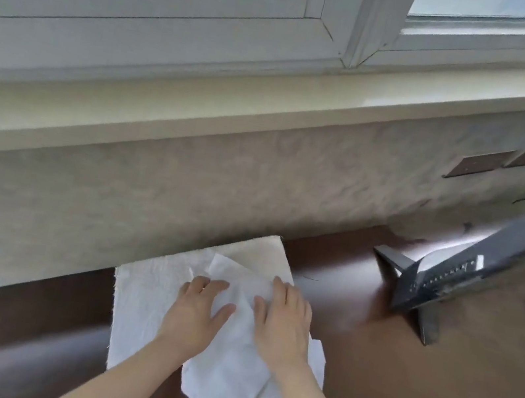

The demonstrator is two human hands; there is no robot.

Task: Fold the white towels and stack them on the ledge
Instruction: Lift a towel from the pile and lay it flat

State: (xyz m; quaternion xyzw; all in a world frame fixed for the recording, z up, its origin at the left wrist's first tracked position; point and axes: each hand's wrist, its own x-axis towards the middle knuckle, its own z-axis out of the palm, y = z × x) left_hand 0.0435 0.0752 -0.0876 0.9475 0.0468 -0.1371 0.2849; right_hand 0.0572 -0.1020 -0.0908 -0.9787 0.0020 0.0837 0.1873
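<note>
A thin, crumpled white towel (226, 377) lies on the brown table (398, 378), on top of a larger, flat white towel (139, 303) whose far corner reaches the wall. My left hand (196, 316) rests flat on the crumpled towel with fingers spread. My right hand (282, 320) lies flat beside it on the same towel, fingers straight and pointing away from me. The cream ledge (270, 103) runs across the view under the window, with no towel on it.
A dark monitor (486, 264) on a metal stand leans in from the right, with white paper behind it. Wall sockets (479, 164) and a thin cable sit on the textured wall at the right. The window frame (178, 28) rises behind the ledge.
</note>
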